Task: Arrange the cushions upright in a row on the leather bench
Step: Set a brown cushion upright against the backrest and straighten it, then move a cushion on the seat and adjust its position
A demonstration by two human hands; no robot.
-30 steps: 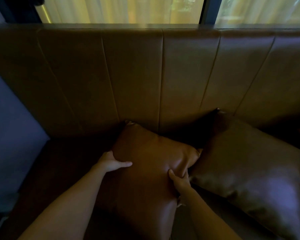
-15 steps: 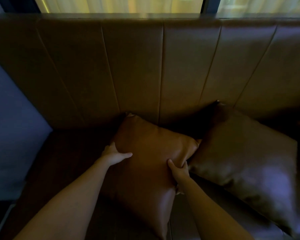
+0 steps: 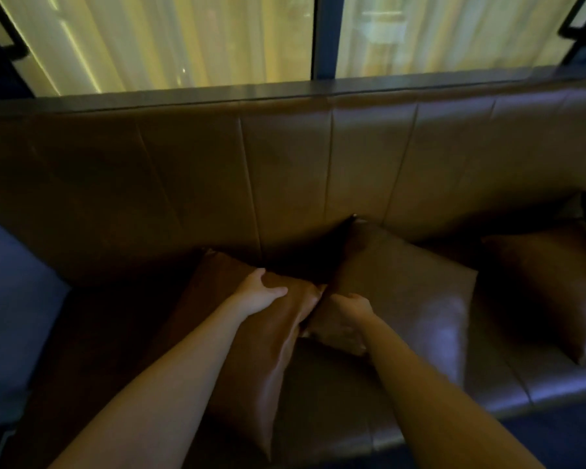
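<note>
A tan leather cushion point(image 3: 264, 353) stands tilted on the leather bench point(image 3: 335, 404), its top corner against the backrest point(image 3: 285, 177). My left hand point(image 3: 261, 294) grips its upper edge, thumb on the front face. My right hand point(image 3: 347, 314) is curled shut at the cushion's right edge, where it meets a darker brown cushion point(image 3: 416, 292). That darker cushion leans back against the backrest. A third brown cushion point(image 3: 548, 292) leans further right, partly cut off by the frame.
A dark ledge point(image 3: 318, 89) tops the backrest, with a curtained window point(image 3: 166, 42) behind it. A blue wall panel point(image 3: 14, 306) closes off the bench's left end. Bare seat shows left of the tan cushion and in front of the cushions.
My left hand slid from the tan cushion's left side to its upper edge. The cushion turned narrower and more on edge. The view pulled back, revealing the window and a third cushion.
</note>
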